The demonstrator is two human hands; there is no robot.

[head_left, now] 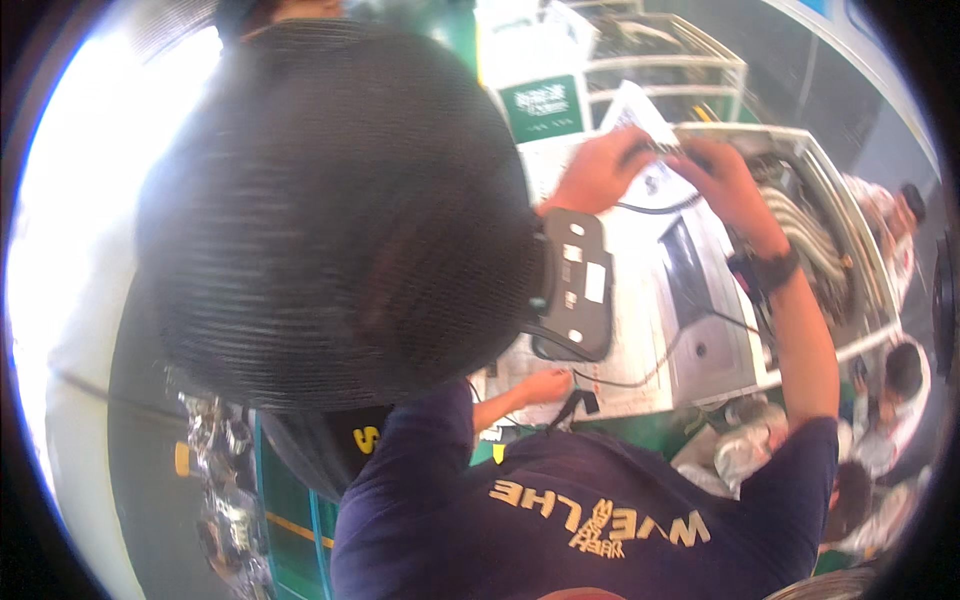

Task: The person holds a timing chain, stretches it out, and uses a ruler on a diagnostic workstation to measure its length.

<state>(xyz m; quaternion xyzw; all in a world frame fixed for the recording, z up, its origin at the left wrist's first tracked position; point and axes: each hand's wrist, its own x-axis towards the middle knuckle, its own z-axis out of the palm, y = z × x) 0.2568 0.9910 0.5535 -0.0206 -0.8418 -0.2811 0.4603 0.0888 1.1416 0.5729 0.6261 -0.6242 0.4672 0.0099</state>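
"Where are the hands, seen from your end?"

"On my remote feed, they meet beyond the grey device (575,285) and to its right: the left hand (603,170) on the side nearer it, the right hand (728,187) farther over, a dark watch (776,270) at the wrist."

"And the grip?"

"Narrow on both sides. I see fingers pinched on a small piece (660,149) up beyond the device, too blurred for me to identify. A black cable (655,210) curves just on the device's side of the hands."

"What surrounds the device?"

"It shows over a white worktop (635,340). To its right I make out a crate (872,338) holding pale corrugated hoses (815,232). By its near end is another person's hand (545,386), close to a thin cord (640,385); I cannot tell whether it grips anything. To its left, a large black mesh shape (340,210) fills my view."
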